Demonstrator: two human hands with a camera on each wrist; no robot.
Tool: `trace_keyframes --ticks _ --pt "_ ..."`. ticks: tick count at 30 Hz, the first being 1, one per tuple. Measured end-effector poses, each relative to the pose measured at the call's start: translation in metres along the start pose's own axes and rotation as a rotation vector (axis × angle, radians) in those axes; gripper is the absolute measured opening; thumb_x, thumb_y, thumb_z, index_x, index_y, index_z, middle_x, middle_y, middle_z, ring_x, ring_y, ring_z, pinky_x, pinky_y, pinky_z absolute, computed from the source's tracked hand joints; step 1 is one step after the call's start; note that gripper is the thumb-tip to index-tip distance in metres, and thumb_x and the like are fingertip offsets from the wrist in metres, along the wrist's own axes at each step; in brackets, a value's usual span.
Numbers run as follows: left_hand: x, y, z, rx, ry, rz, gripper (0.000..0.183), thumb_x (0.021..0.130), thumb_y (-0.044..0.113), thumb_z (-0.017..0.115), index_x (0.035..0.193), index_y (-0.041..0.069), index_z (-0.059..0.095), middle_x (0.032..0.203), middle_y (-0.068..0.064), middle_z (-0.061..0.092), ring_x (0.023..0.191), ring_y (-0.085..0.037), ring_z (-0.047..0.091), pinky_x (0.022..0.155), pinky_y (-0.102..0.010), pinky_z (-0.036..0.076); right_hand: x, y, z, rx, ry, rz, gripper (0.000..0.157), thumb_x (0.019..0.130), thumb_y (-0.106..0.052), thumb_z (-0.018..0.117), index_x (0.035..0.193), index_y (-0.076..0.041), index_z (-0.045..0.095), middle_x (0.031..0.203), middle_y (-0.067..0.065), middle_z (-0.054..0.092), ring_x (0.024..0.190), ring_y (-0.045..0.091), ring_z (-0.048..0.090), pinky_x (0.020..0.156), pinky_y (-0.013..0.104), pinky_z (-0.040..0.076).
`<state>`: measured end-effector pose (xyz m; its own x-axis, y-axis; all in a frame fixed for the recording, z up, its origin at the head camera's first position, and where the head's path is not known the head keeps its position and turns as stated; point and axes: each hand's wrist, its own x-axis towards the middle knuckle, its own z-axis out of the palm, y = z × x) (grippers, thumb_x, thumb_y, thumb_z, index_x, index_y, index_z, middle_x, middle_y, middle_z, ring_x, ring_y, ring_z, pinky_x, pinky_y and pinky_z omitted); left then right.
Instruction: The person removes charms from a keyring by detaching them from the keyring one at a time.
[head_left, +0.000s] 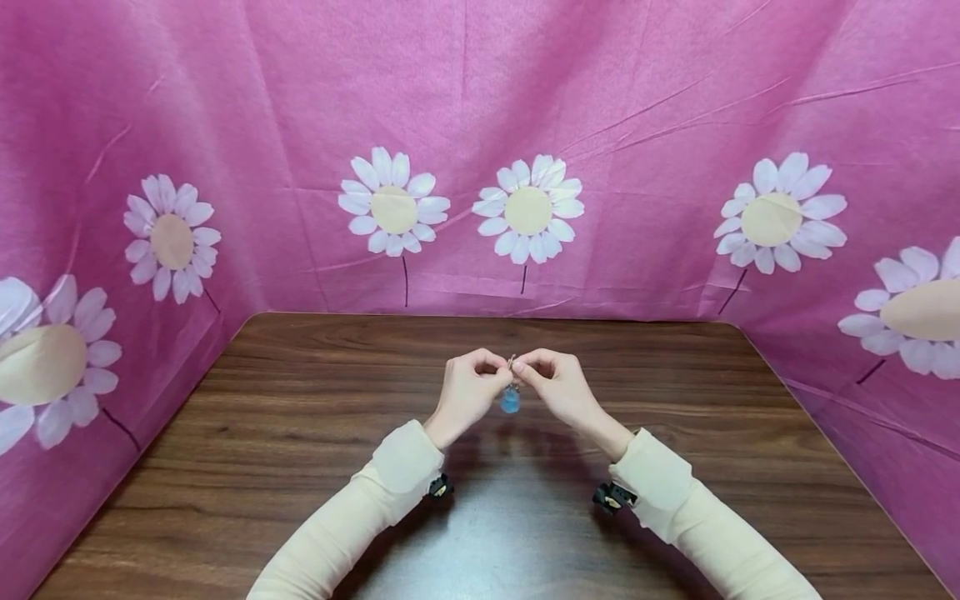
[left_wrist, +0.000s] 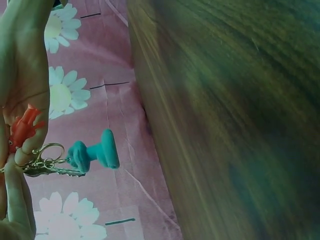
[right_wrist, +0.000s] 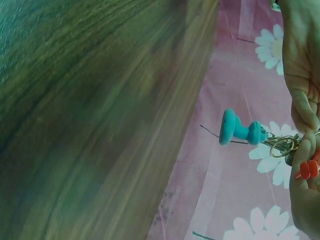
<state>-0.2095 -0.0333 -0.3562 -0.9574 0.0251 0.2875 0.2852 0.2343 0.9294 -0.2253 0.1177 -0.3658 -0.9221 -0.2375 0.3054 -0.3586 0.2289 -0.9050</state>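
Note:
In the head view, my left hand (head_left: 467, 390) and right hand (head_left: 558, 385) meet fingertip to fingertip above the table, both pinching a keychain (head_left: 512, 364). From it hangs a blue, rounded figure charm (head_left: 510, 400), seen side-on in the left wrist view as a teal charm (left_wrist: 95, 152). Gold metal rings (left_wrist: 52, 150) and a metal key (left_wrist: 62, 172) show beside the fingertips. A small red-orange charm (left_wrist: 23, 129) lies against my right hand's fingers, and its end (right_wrist: 309, 170) peeks out in the right wrist view. The fingertips hide the exact part each hand pinches.
Below the hands is a brown wood-grain table (head_left: 480, 517). A pink curtain with printed daisies (head_left: 465, 83) encloses the back and sides. Small black wrist cameras (head_left: 615, 497) sit under both cream sleeves (head_left: 405, 458).

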Motion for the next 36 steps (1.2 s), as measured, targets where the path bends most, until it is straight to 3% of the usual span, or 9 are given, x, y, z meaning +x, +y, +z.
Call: trace_keyframes --ticks 4,9,15,21,26,30,36 --pt "0.006 -0.018 0.002 -0.003 0.004 0.004 0.005 0.075 0.006 0.064 0.076 0.004 0.068 0.067 -0.009 0.067 0.055 -0.001 0.056 0.048 -0.020 0.049 0.000 0.002 -0.002 -0.071 -0.015 -0.083 0.013 0.086 -0.008 0.062 0.089 0.003 0.067 0.083 0.017 0.068 0.069 0.007 0.060 0.060 0.021 0.049" --pt "0.005 -0.018 0.000 0.057 -0.041 0.047 0.005 0.077 0.007 0.063 0.076 0.005 0.068 0.067 -0.007 0.067 0.055 -0.002 0.057 0.049 -0.020 0.048 -0.002 0.002 -0.004 -0.205 -0.011 -0.152 0.007 0.086 -0.009 0.063 0.086 -0.005 0.069 0.082 0.008 0.069 0.072 0.011 0.059 0.062 0.022 0.049" --pt "0.008 -0.020 -0.004 0.158 -0.110 0.168 0.008 0.083 0.011 0.063 0.084 0.006 0.069 0.078 -0.006 0.070 0.067 -0.008 0.065 0.060 -0.019 0.052 0.000 0.002 -0.010 -0.283 -0.022 -0.160 0.005 0.085 -0.009 0.063 0.085 -0.007 0.068 0.079 0.005 0.069 0.069 0.010 0.058 0.059 0.020 0.047" --pt "0.011 -0.025 -0.007 0.250 -0.080 0.313 0.012 0.086 0.005 0.059 0.093 0.003 0.069 0.089 -0.008 0.070 0.077 -0.015 0.064 0.068 -0.020 0.052 0.003 -0.004 -0.018 -0.358 -0.077 -0.183 0.004 0.084 -0.008 0.064 0.085 -0.008 0.068 0.076 0.001 0.067 0.066 0.006 0.054 0.059 0.021 0.045" --pt "0.014 -0.027 -0.005 0.134 -0.186 0.254 0.019 0.086 0.003 0.059 0.104 0.001 0.066 0.100 -0.012 0.069 0.087 -0.017 0.066 0.075 -0.021 0.052 0.003 -0.006 -0.019 -0.397 -0.144 -0.220 0.004 0.085 -0.010 0.064 0.085 -0.010 0.068 0.076 -0.001 0.066 0.064 0.005 0.052 0.057 0.020 0.045" --pt "0.016 -0.031 -0.003 0.098 -0.230 0.211 0.012 0.085 0.008 0.063 0.095 0.003 0.067 0.092 -0.009 0.070 0.081 -0.015 0.066 0.073 -0.021 0.053 0.001 -0.004 -0.020 -0.411 -0.155 -0.234 0.004 0.084 -0.012 0.064 0.086 -0.011 0.068 0.078 -0.001 0.066 0.065 0.004 0.051 0.057 0.020 0.044" --pt "0.017 -0.035 -0.006 0.125 -0.192 0.290 0.004 0.080 0.005 0.066 0.084 0.003 0.068 0.082 -0.008 0.069 0.076 -0.013 0.064 0.070 -0.023 0.053 0.001 -0.004 -0.022 -0.371 -0.179 -0.161 0.008 0.085 -0.013 0.064 0.089 -0.010 0.070 0.081 0.002 0.069 0.068 0.011 0.057 0.059 0.022 0.048"
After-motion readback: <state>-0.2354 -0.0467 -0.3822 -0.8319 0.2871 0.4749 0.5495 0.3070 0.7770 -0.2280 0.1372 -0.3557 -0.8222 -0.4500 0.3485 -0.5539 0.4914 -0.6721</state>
